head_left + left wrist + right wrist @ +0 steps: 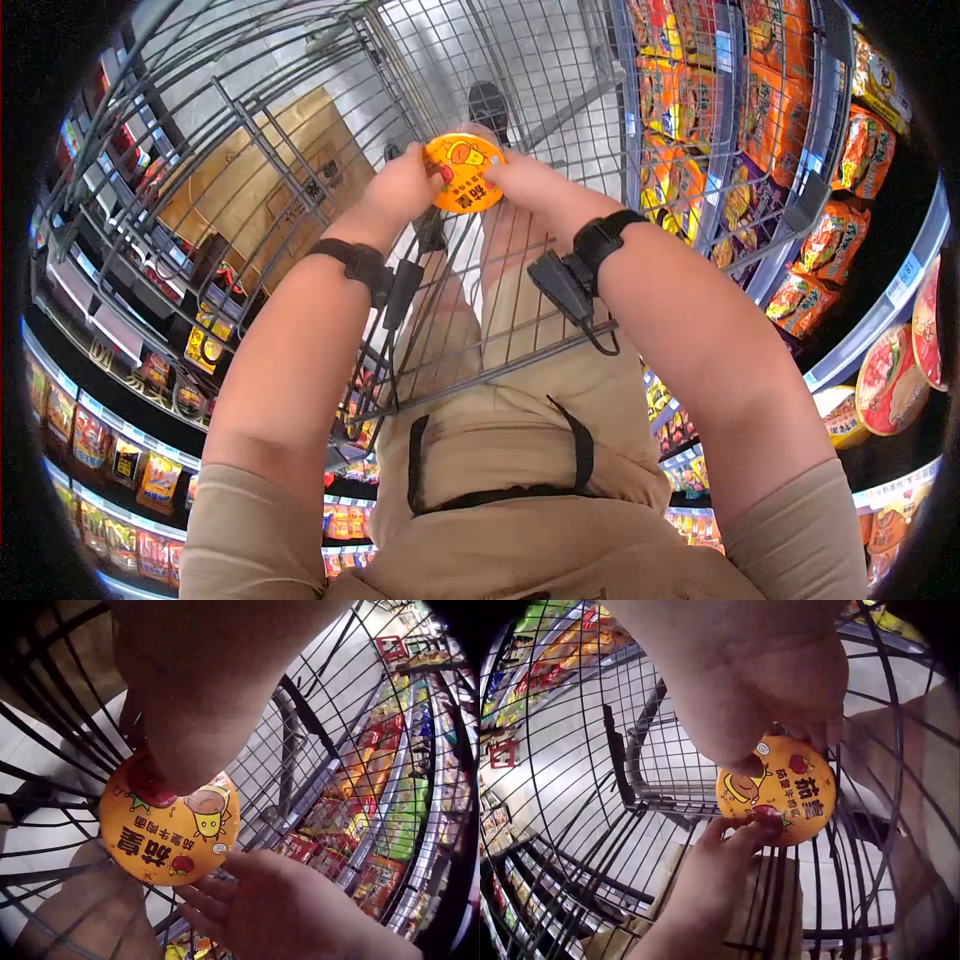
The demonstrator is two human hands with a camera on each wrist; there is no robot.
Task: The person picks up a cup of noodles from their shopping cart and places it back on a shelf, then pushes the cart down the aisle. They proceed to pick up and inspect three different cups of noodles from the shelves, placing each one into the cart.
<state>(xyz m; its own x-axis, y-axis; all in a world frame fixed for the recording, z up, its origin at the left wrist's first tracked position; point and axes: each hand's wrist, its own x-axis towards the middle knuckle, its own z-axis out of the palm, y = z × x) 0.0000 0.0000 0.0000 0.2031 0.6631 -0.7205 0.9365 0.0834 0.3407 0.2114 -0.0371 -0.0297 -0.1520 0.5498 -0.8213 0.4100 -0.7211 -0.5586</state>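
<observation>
A round orange noodle tub (463, 188) with a cartoon and dark lettering on its lid is held between both hands over the wire cart. The left hand (402, 185) grips its left edge, thumb on the lid. From the other side, the right hand (520, 182) holds the rim with its thumb on top. In the left wrist view the lid (142, 840) faces the camera, and the right hand's (274, 904) fingers go beneath the edge. The right wrist view shows the lid (810, 817) and the left hand's (709, 877) thumb across it.
The wire cart (540, 345) surrounds the forearms, with a brown paper bag (290, 160) at its left. Shelves of orange noodle packets (775, 110) stand on the right. More packet shelves (110, 445) curve along the lower left. The person's shoe (488, 103) shows beyond the tub.
</observation>
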